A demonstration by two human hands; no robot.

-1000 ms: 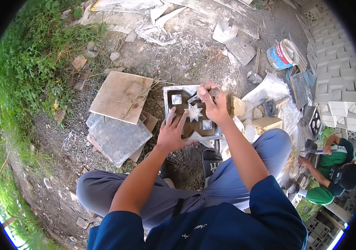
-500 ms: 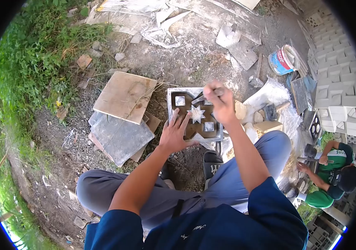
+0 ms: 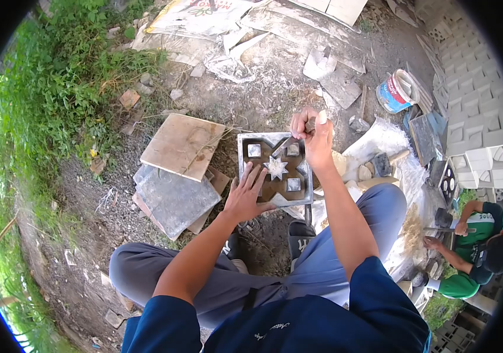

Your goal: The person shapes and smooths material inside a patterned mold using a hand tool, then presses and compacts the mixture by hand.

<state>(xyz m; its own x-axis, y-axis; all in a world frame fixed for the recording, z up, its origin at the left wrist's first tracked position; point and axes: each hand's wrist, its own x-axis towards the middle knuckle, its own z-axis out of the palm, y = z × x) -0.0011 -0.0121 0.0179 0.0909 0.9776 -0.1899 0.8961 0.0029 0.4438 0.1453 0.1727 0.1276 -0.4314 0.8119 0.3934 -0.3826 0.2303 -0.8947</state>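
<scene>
A square metal block mould (image 3: 275,202) lies on the ground in front of me, with a star-shaped piece (image 3: 276,168) at its centre. Square posts stand near its visible corners, and damp grey-brown mix (image 3: 273,189) sits around them. My left hand (image 3: 244,193) rests on the mould's left side, fingers spread over the rim and the lower-left part, which it hides. Above the upper-right corner, my right hand (image 3: 316,138) is closed around the handle of a small trowel (image 3: 285,146). Its narrow blade slants down into the mould beside the upper-right post.
Flat boards (image 3: 184,146) and a grey slab (image 3: 175,197) are stacked to the left. A paint bucket (image 3: 396,91) stands at the upper right. White sacking (image 3: 383,138) with stones lies on the right. A co-worker (image 3: 478,250) in green sits at far right, near stacked pale blocks (image 3: 478,106).
My right hand has shifted slightly up, turning the trowel to a different angle over the mould's upper right. My left hand stays on the left side. The whole view has shifted a little.
</scene>
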